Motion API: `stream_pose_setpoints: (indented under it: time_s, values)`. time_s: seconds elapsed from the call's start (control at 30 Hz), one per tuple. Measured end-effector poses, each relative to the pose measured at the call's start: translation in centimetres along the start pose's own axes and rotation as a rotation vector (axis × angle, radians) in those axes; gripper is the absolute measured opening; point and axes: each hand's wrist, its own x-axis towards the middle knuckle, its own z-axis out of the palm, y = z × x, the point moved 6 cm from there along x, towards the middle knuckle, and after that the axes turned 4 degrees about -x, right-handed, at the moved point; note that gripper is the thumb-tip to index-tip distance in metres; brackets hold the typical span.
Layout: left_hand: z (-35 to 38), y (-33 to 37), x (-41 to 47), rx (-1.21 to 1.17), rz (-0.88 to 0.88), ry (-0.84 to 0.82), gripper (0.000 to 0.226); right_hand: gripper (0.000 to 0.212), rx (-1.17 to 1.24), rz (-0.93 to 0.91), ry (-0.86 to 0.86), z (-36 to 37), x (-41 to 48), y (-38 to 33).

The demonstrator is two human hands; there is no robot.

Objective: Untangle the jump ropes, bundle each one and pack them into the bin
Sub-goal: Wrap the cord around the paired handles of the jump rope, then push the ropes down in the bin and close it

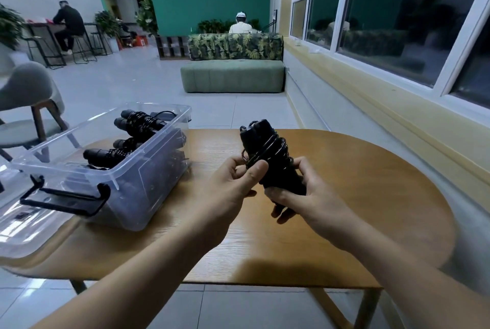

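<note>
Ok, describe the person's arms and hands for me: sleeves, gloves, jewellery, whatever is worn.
Nothing is worn that shows. The left forearm and right forearm are bare, with no sleeve in the frame. The left hand and right hand have no gloves. There is no watch, band or ring on the parts in view.

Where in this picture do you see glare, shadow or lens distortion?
Head view: glare streaks the table beside the bin; a dark shadow lies near its front edge; the window frame bows from wide-angle distortion; the held jump rope looks slightly soft.
</note>
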Motion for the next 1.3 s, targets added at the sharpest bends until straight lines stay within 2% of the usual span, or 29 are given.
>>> stream_pose_setpoints:
  time_s: [0.07,0.17,0.23,0.4,0.57,0.67,0.8,0.93,1.07,1.23,1.3]
  values:
    - [-1.0,1.2,-0.1,0.021,0.03,0.064,0.054,0.051,-0.042,-0.022,-0.022,0.5,0.3,0.0]
    - [-2.8,4.5,0.0,0.158,0.134,0.061,0.038,0.06,-0.077,-0.013,-0.042,1.3,0.8,0.2]
    - [-4.5,7.0,0.2,0.276,0.212,0.075,0.037,0.064,-0.09,0.007,-0.044,1.8,1.3,0.5]
    - [-9.9,13.5,0.4,0.587,0.31,0.156,0.046,0.043,-0.163,0.005,-0.082,3.4,2.4,1.6]
    - [-17.0,19.3,1.4,0.964,0.353,0.28,0.056,0.036,-0.15,0.018,-0.083,5.0,3.2,2.3]
    - [-21.6,20.4,2.8,1.208,0.268,0.305,0.055,0.032,-0.148,0.023,-0.098,5.8,3.5,2.7]
    - [-26.1,20.1,4.8,1.423,0.039,0.195,0.052,0.032,-0.166,0.041,-0.132,6.6,3.5,3.3]
    - [-28.3,18.6,6.7,1.313,-0.173,0.066,0.067,0.033,-0.206,0.049,-0.151,6.8,4.0,3.7]
    - [-28.3,16.9,8.6,1.248,-0.272,-0.059,0.08,0.03,-0.22,0.053,-0.155,6.9,4.4,3.9]
    - [-27.4,14.5,10.3,1.324,-0.368,-0.104,0.048,0.025,-0.219,0.063,-0.18,7.3,4.5,3.9]
    - [-27.5,13.9,10.8,1.37,-0.365,-0.072,0.044,0.024,-0.217,0.07,-0.197,7.4,4.6,4.0]
